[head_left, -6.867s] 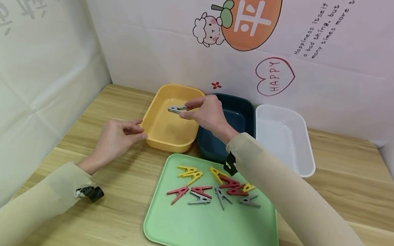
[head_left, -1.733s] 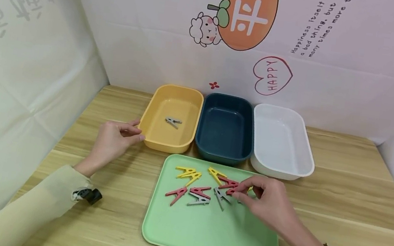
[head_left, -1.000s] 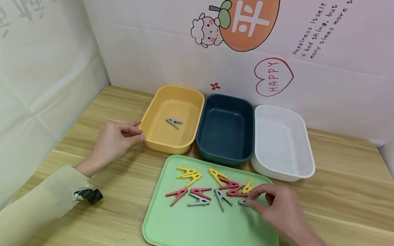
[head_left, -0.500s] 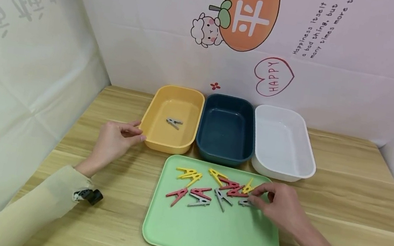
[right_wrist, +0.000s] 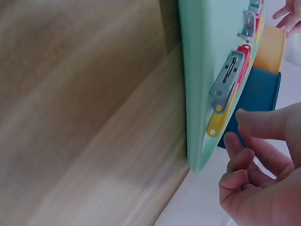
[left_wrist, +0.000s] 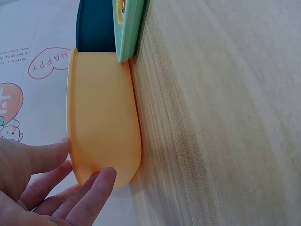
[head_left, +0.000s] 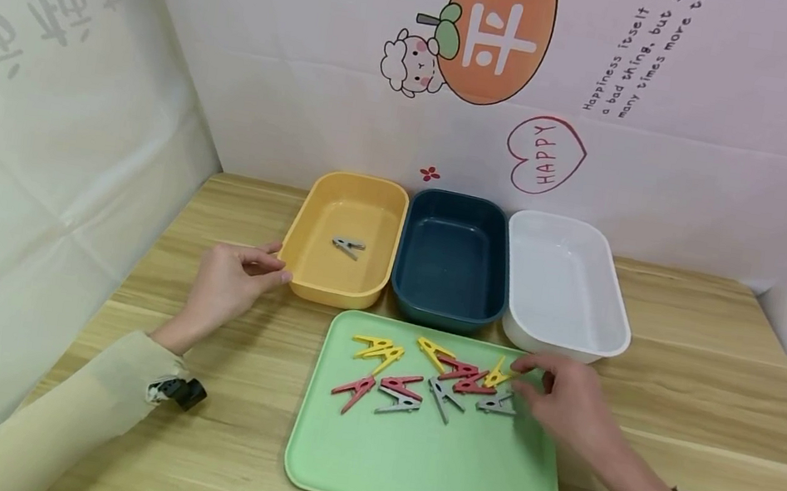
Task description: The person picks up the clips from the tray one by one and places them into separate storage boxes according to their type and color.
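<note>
My R grip parted, just beside yel. clip, tray far R; L grip, fingers loose, touches orange bin near-L corner.

**Head cam bright, wrist cams kinda mushy**

Head view's bright and even, with soft shadows by the left hand and under the right hand, plus a faint glint at the far end of the blue bin. Left wrist's table looks pale and hazy; right wrist's is darker and smeary.
</note>
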### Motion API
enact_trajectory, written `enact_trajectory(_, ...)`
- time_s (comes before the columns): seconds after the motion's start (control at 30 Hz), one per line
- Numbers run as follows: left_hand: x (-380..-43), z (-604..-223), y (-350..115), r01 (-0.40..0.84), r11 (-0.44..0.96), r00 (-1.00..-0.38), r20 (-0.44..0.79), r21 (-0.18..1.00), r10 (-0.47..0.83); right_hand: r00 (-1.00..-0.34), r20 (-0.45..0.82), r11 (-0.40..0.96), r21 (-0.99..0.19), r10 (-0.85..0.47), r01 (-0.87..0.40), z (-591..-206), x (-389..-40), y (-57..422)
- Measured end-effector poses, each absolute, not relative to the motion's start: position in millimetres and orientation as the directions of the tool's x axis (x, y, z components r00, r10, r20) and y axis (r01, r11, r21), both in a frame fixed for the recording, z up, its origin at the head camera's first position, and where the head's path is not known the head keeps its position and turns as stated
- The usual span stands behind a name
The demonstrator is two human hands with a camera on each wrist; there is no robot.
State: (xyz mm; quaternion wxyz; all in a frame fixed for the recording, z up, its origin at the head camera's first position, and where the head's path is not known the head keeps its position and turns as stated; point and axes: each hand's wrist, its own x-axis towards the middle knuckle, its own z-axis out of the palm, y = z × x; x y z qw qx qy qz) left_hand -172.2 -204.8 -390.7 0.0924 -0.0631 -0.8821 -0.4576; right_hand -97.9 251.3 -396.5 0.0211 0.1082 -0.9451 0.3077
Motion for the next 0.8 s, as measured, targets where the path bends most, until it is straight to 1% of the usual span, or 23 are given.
enact_trajectory(0.33,-171.3,-389.7,-204.5,0.193,0.569,-0.976,0.216,0.800,0.028,-0.973,0.079,0.790,-0.571,-0.217,-0.222,-399.0,-107.4,251.6)
enact_trajectory(0.5,-171.8,-389.2,-204.3,0.190,0.569,-0.977,0.211,0.800,0.029,-0.971,0.087,0.787,-0.571,-0.224,-0.232,-401.9,-106.9,253.1)
enact_trajectory(0.8,-172.4,-390.0,-204.3,0.183,0.573,-0.978,0.207,0.799,0.025,-0.979,0.095,0.808,-0.555,-0.178,-0.200,-403.2,-101.8,259.7)
